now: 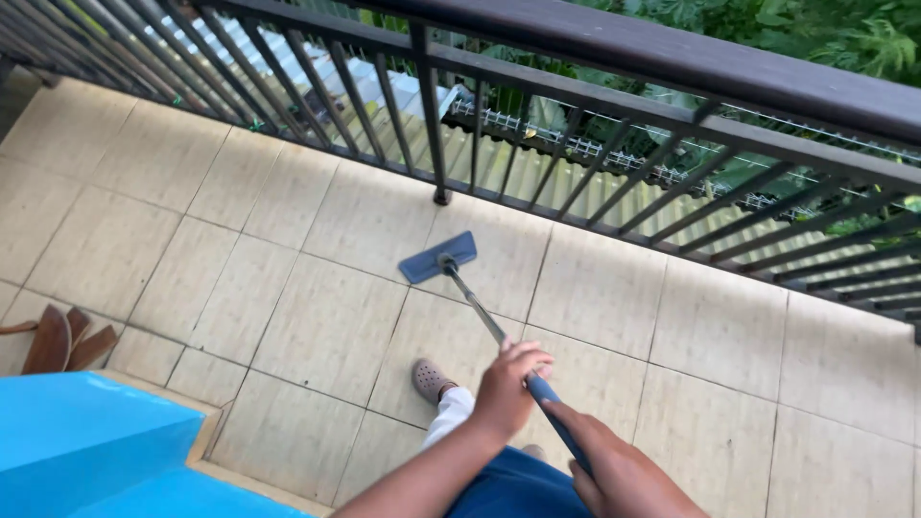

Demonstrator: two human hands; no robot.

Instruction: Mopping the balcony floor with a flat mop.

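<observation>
Blue flat rectangular mop head [437, 257] lies on the beige tiled balcony floor [326, 326], well ahead of both hands, close to the dark metal railing [576, 144]. Its long metal pole with a blue grip [489, 326] runs back to them. Left hand [507, 388] is clenched around the pole; right hand [614, 470], just behind it, grasps the blue grip. Grey clog [430, 380] sits just left of the left hand.
</observation>
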